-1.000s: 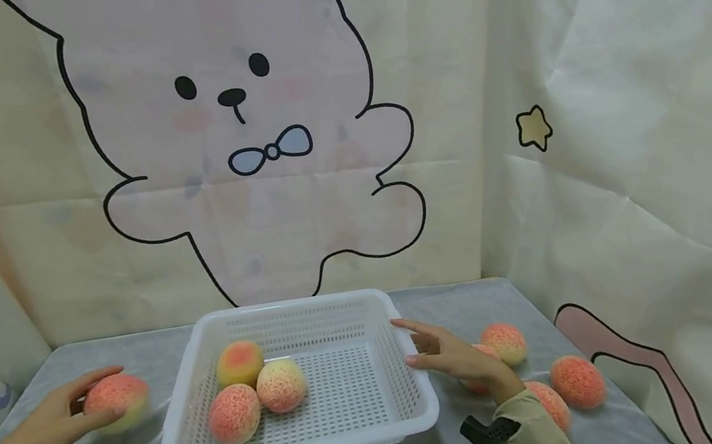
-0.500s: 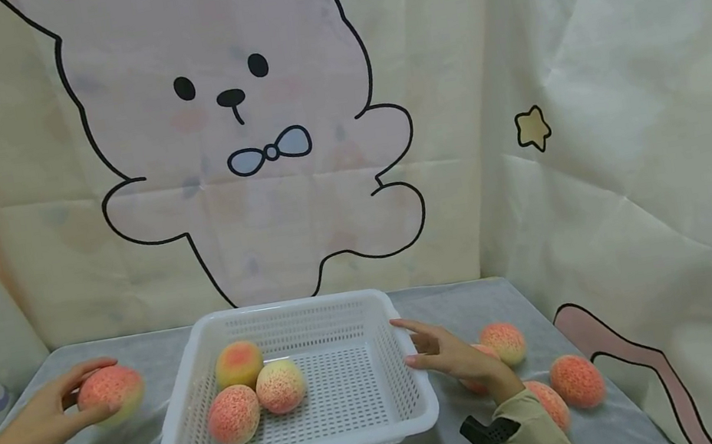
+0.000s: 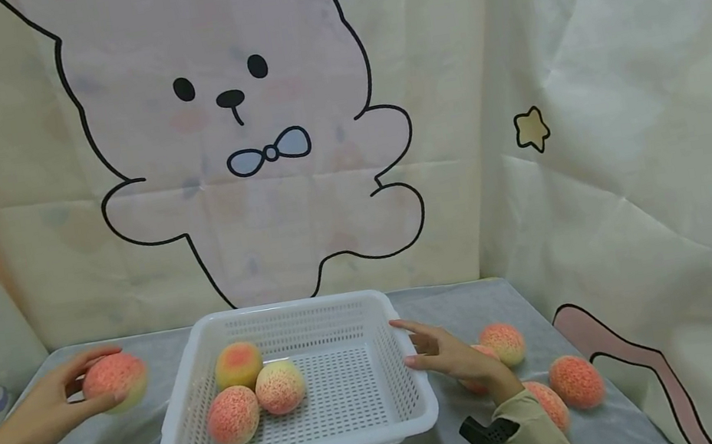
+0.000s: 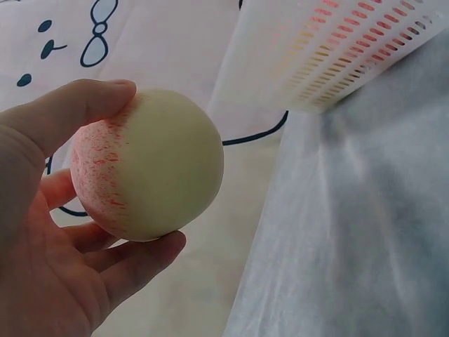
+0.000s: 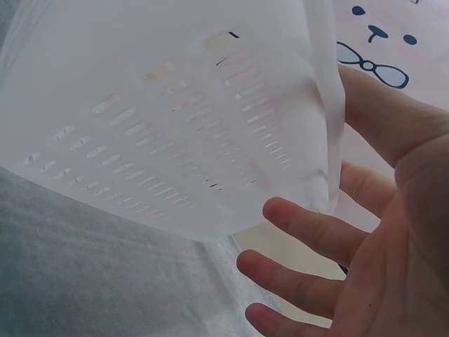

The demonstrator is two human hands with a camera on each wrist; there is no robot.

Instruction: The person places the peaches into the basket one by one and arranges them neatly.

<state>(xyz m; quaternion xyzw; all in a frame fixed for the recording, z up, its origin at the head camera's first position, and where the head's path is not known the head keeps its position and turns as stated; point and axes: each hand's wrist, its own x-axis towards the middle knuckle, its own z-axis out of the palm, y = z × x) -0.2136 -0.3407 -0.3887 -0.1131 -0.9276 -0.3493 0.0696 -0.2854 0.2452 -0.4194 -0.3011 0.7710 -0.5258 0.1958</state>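
My left hand [image 3: 53,406] holds a pink-and-yellow peach [image 3: 114,378] just above the table, left of the white slotted basket [image 3: 386,411]. In the left wrist view thumb and fingers curl round that peach [image 4: 147,165]. Three peaches [image 3: 257,389] lie in the basket's left half. My right hand [image 3: 443,354] rests with straight fingers against the basket's right rim; the right wrist view shows the fingers [image 5: 309,232] spread beside the basket wall [image 5: 175,126].
Several more peaches [image 3: 573,380] lie on the grey tablecloth right of the basket, partly behind my right hand and sleeve [image 3: 536,434]. A cartoon rabbit curtain [image 3: 238,140] hangs close behind the table.
My left hand has lifted the peach slightly and brought it a little toward the basket. The right hand and the basket have stayed put.
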